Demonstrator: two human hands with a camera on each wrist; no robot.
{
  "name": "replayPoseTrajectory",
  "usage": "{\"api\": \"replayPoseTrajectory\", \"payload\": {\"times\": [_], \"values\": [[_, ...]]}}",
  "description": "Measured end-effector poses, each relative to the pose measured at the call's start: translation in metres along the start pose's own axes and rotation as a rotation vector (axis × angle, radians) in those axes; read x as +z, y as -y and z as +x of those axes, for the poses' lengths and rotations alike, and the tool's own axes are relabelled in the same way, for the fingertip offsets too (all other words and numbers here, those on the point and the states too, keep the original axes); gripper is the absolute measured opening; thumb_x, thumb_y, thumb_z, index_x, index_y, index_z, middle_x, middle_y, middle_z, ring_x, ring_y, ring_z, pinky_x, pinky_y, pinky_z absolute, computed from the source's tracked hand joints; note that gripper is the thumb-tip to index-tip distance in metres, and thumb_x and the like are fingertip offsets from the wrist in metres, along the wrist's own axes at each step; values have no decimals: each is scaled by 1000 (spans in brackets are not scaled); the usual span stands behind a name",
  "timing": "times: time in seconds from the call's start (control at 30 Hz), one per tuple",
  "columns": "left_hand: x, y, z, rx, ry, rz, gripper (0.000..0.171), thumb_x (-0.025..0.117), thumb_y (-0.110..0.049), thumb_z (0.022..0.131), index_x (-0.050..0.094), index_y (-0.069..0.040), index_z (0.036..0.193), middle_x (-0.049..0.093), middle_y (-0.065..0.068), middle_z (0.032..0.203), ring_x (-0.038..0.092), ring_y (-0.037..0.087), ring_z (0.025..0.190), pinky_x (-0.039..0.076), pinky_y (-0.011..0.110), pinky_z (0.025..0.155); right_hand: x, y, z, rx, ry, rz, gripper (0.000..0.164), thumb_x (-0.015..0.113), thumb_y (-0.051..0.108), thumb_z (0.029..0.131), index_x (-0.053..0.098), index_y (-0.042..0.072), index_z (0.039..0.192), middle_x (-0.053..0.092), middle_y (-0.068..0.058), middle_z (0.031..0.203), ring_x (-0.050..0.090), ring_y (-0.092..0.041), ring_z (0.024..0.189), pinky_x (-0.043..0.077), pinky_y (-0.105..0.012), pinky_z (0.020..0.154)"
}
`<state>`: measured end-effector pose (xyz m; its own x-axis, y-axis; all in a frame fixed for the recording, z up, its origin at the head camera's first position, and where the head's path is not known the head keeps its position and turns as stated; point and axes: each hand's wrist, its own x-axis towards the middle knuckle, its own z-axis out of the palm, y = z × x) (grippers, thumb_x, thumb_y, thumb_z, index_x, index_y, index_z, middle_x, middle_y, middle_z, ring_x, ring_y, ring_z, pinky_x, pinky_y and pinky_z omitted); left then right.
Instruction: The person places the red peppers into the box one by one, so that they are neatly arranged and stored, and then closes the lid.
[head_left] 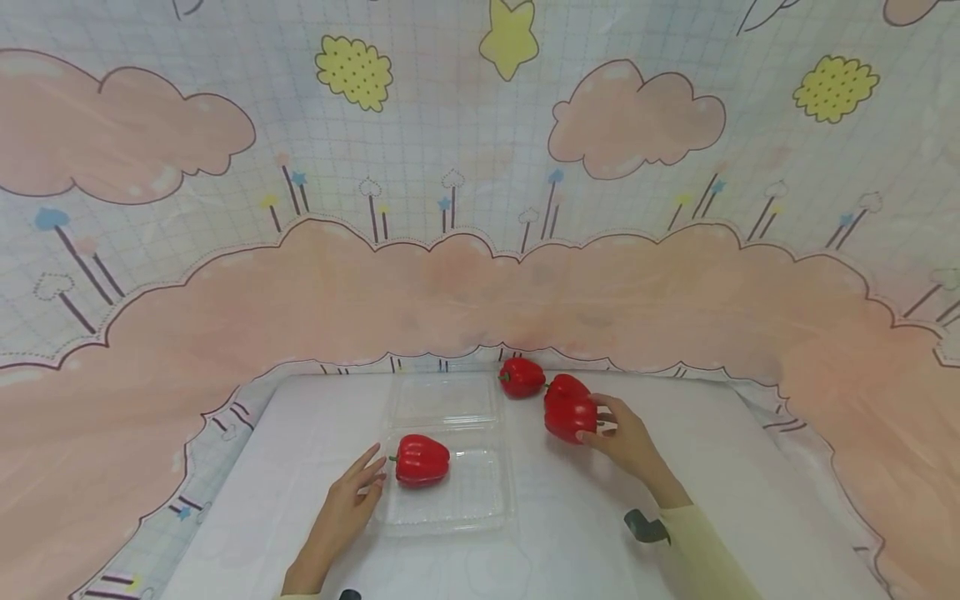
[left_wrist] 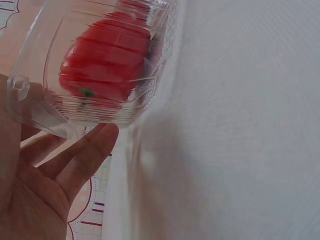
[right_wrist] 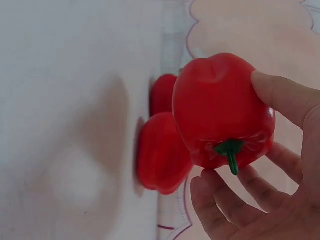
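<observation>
Closest to the head camera, a pale yellow sleeve (head_left: 708, 550) crosses the lower right corner. The printed backdrop (head_left: 450, 300), with pink clouds and yellow shapes, fills the most space, then the white worktop (head_left: 585, 542). On it stands a clear plastic container (head_left: 480, 500), its lid (head_left: 442, 400) laid back away from the person. The left hand (head_left: 352, 497) is at the container's left side, its fingers extended and loosely spread, gripping nothing. The right hand (head_left: 621, 433) has thumb and fingers curled around a red pepper (head_left: 568, 419), held up off the surface with its green stem toward the palm. A second pepper (head_left: 422, 461) lies in the left part of the container's base, stem toward the left hand. Right of the lid, near the far edge, lie two more peppers (head_left: 522, 377). Smallest is a dark piece (head_left: 645, 527) beside the sleeve.
</observation>
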<state>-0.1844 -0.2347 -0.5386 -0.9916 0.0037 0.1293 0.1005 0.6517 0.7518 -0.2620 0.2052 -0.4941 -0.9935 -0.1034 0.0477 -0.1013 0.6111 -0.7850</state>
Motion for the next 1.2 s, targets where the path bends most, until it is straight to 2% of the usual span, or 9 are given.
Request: {"api": "replayPoseTrajectory", "payload": {"times": [0.3, 0.63, 0.87, 1.07, 1.2], "values": [[1, 0, -1, 1, 0, 10, 48, 58, -8, 96, 49, -6, 144, 45, 14, 153, 65, 30, 119, 61, 35, 87, -1, 13, -9, -40, -7, 21, 77, 81, 31, 80, 41, 15, 144, 48, -13, 144, 52, -38, 127, 59, -45, 94], [2, 0, -1, 21, -17, 27, 48, 59, -8, 95, 51, -4, 142, 47, 16, 151, 66, 32, 116, 61, 36, 85, 0, 30, -23, -109, -64, 10, 75, 83, 32, 78, 45, 17, 141, 52, -10, 140, 55, -34, 123, 59, -45, 92], [0, -2, 1, -8, 3, 25, 48, 58, -10, 96, 50, -7, 143, 45, 13, 153, 64, 30, 119, 60, 37, 89, 6, 43, -32, -169, -92, -2, 76, 86, 31, 74, 47, 20, 138, 56, -5, 135, 57, -28, 118, 60, -39, 88], [0, -3, 1, -14, 17, 16, 48, 58, -8, 96, 49, -6, 144, 43, 14, 154, 63, 30, 120, 60, 38, 90, 13, 50, -37, -209, -102, 12, 77, 88, 31, 70, 49, 21, 136, 58, -2, 131, 59, -25, 115, 61, -44, 87], [0, -2, 1, -14, 19, 16, 49, 58, -8, 96, 49, -7, 144, 44, 14, 153, 63, 30, 120, 60, 37, 90, 19, 55, -39, -228, -110, 3, 76, 88, 32, 70, 50, 22, 135, 60, -1, 129, 60, -22, 113, 61, -38, 85]]}}
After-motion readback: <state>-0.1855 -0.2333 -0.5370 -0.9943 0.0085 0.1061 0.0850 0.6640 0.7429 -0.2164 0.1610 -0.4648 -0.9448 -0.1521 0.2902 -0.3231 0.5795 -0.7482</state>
